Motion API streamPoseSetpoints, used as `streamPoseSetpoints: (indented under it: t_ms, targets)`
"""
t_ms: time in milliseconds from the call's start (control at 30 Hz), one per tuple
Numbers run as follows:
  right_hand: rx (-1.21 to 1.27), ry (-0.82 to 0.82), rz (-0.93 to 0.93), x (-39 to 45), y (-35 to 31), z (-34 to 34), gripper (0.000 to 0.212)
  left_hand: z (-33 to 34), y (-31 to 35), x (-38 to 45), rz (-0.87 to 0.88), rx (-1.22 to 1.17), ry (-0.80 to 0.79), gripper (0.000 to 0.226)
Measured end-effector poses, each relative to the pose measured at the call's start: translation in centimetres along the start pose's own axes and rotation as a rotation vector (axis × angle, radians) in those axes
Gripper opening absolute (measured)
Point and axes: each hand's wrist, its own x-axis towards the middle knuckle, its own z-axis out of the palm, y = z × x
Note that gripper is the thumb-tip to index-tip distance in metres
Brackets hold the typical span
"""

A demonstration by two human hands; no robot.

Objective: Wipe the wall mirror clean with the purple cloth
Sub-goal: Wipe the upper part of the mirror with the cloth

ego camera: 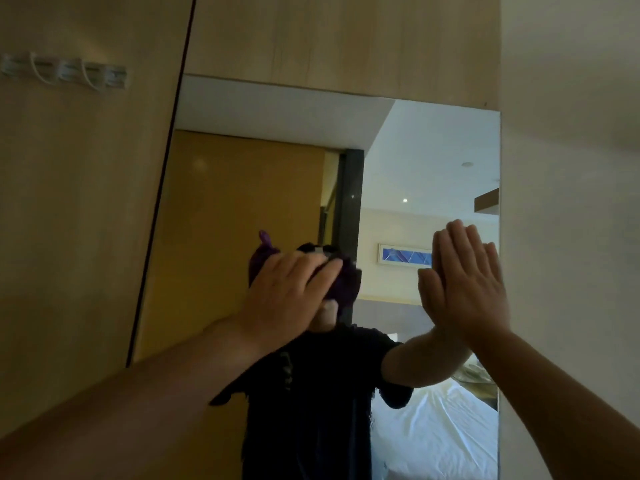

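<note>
A person stands close to a wall mirror [263, 188] set into pale wooden panelling. Their left hand [287, 289] presses a bunched purple cloth [341, 282] flat against the glass near the mirror's middle; the fingers lie fairly straight and spread over the cloth, and a corner of purple fabric pokes up above the hand. Their right hand [467, 282] rests flat on the glass near the mirror's right edge, fingers straight and held together, pointing up, holding nothing. The two hands are apart, the left one slightly lower. The mirror reflects the person's dark shirt, an orange-brown door, a white bed at lower right and a framed picture on a far wall. On the panel at far left, a row of wall hooks [65, 72] is mounted high up.
</note>
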Motion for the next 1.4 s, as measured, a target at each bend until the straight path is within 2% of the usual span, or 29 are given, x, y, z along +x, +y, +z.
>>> streamPoseSetpoints:
  t_ms: [233,433,533,633,767,900,1033,1200,1400]
  targets:
    - [0.004,0.035,-0.035,0.0,0.8,0.7,0.064,-0.1,-3.8,19.3,-0.161,0.051,0.047,0.049]
    - [0.001,0.055,-0.042,0.1,1.1,1.2,0.064,0.4,-4.3,25.0,-0.147,0.099,-0.116,0.056]
    - [0.012,0.07,-0.049,0.0,1.2,1.3,0.063,2.2,-3.3,23.5,-0.153,0.051,-0.2,0.061]
    - [0.028,0.082,-0.055,0.0,1.0,1.1,0.063,3.1,-1.4,19.4,-0.14,0.035,-0.178,0.063]
    - [0.034,0.061,-0.038,0.0,0.8,0.6,0.064,2.4,2.1,12.0,-0.041,0.019,-0.171,0.064]
    - [0.046,0.026,-0.041,0.1,0.8,0.3,0.063,1.8,6.6,3.5,-0.061,0.002,-0.255,0.065]
    - [0.058,0.028,-0.039,0.0,0.9,0.3,0.063,1.9,11.1,-3.3,-0.07,-0.005,-0.242,0.06]
    - [0.2,0.039,-0.046,-0.2,1.7,-0.3,0.062,2.1,11.7,-4.2,-0.056,0.019,-0.175,0.052]
    - [0.115,0.041,-0.017,-1.2,4.1,0.2,0.06,1.6,10.2,-1.1,-0.011,0.003,-0.044,0.043]
